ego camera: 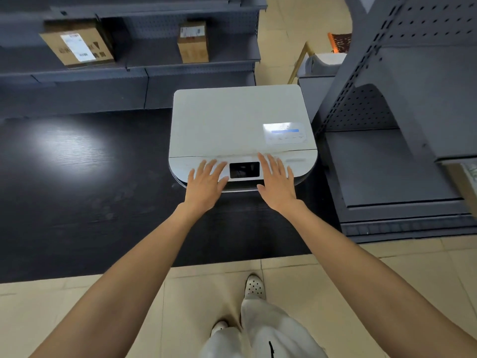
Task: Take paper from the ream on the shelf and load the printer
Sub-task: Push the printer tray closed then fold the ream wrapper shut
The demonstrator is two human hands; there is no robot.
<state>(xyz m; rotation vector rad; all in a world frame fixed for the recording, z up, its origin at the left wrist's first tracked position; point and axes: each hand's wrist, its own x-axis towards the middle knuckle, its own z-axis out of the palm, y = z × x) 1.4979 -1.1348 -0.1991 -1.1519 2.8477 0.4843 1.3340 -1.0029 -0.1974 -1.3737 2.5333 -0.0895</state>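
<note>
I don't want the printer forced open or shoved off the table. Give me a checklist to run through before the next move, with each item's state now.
1. Both hands free of paper: ok. The left hand and right hand lie flat with straight fingers, holding nothing.
2. Hands placed evenly: ok. They flank the dark screen on the front panel of the printer.
3. Printer fully on the black table: cannot tell; its front edge sits near the table's edge.
4. Paper tray located: cannot tell; no tray or handle shows.
5. Ream in sight: cannot tell; only two cardboard boxes show on the shelves.
</note>
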